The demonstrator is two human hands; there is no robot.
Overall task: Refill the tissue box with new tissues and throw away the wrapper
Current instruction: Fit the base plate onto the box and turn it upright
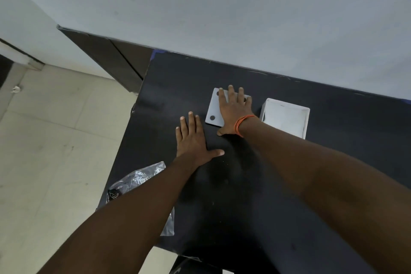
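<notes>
**Both hands flat on the dark desk, box parts beyond them**

A pale wall (222, 6) fills the upper part of the view, and a tiled floor (44, 140) runs down the left. Between them stands the black desk (244, 184), its far edge against the wall.

Both bare forearms reach forward over the desk. The right hand (233, 110) lies palm down on a flat white panel (213, 107) with dark round dots at its corners (most likely the tissue box's base or lid, though I cannot tell which); its fingers (231, 93) are spread and flat, gripping nothing. An orange thread band (242, 123) circles that wrist. The left hand (192, 138) rests palm down on bare desk just left of the panel, fingers slightly spread, thumb out to the right, holding nothing.

Right of the panel, apart from it, sits the white tissue box (285, 118), open side up; its inside looks white, and I cannot tell whether tissues are in it.

A crumpled clear plastic wrapper (142, 176) lies at the desk's near-left edge, partly hidden under the left forearm.
</notes>
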